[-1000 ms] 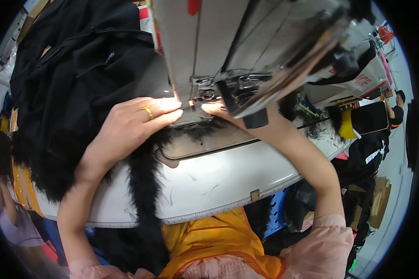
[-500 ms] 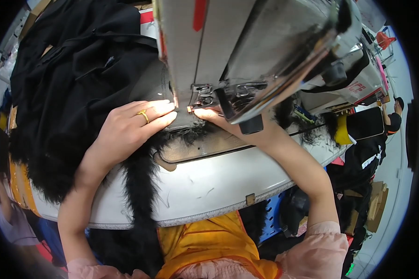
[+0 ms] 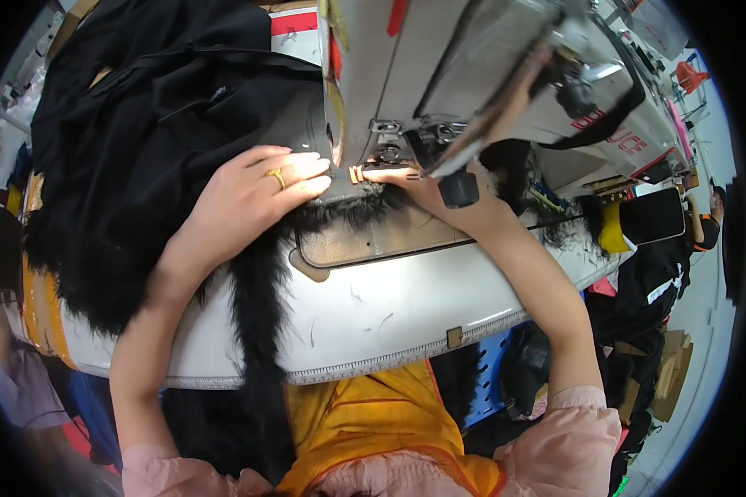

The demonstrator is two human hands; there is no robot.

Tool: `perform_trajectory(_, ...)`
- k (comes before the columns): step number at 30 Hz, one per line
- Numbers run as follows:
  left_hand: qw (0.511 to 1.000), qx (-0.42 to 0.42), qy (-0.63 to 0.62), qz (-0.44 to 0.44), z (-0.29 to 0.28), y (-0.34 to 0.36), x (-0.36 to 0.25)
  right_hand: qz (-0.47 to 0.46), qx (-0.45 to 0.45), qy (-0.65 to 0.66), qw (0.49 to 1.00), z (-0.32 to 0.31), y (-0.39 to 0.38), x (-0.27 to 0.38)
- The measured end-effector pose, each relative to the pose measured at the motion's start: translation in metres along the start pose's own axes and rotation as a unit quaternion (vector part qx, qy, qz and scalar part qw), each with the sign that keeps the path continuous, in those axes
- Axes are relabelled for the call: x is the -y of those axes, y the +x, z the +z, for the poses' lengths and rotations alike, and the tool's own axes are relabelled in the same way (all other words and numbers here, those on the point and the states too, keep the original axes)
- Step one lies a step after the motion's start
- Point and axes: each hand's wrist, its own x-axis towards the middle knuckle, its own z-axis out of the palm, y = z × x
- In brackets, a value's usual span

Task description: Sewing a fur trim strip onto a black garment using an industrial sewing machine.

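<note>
My left hand (image 3: 244, 195), a gold ring on one finger, lies flat with fingers stretched out on black fabric (image 3: 141, 124), just left of the sewing machine's needle area. Across from it, my right hand (image 3: 477, 215) extends its index finger to a small copper-coloured piece beside the metal presser foot (image 3: 389, 151). The rest of its fingers are partly hidden by the sewing machine (image 3: 373, 74). Black fur trim (image 3: 257, 315) runs along the fabric's near edge and hangs down over the table front. A lamp-like glow lights the sewing spot.
The white table (image 3: 389, 311) has a measuring tape strip along its curved front edge. A dark phone-like slab (image 3: 653, 217) and a yellow item (image 3: 612, 229) lie at the right. Below the table is a blue perforated crate (image 3: 489, 377). Other people show at both sides.
The machine, table and hands sit farther right and slightly higher in the picture, as the view has shifted. Both hands keep nearly the same places by the presser foot.
</note>
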Motion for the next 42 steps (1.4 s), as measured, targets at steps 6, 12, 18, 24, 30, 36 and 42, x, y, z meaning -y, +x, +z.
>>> perform_trajectory(6,0.997,-0.004,-0.033,-0.064,0.000,-0.002,-0.003,-0.016,0.033,0.053,0.998,-0.040,0.029,0.023)
perform_trajectory(12,1.000,-0.012,-0.003,-0.024,-0.003,-0.013,-0.047,-0.047,0.065,0.049,0.996,-0.074,0.011,0.051)
perform_trajectory(18,0.999,-0.027,-0.022,-0.010,0.001,-0.006,-0.027,-0.022,0.077,-0.007,0.997,-0.053,0.013,0.048)
perform_trajectory(24,0.998,-0.061,0.009,0.025,0.007,0.002,-0.024,-0.063,0.012,-0.048,0.997,-0.055,0.002,0.019)
perform_trajectory(30,0.996,-0.062,0.050,0.034,0.017,0.011,-0.016,-0.027,-0.010,-0.058,0.998,-0.064,0.006,0.022)
perform_trajectory(36,0.996,-0.017,0.086,-0.001,0.020,0.010,-0.022,-0.042,-0.013,-0.107,0.993,-0.069,0.009,0.027)
perform_trajectory(42,0.990,-0.053,0.124,-0.032,0.019,0.012,-0.027,-0.034,-0.025,-0.012,0.999,-0.061,0.015,0.027)
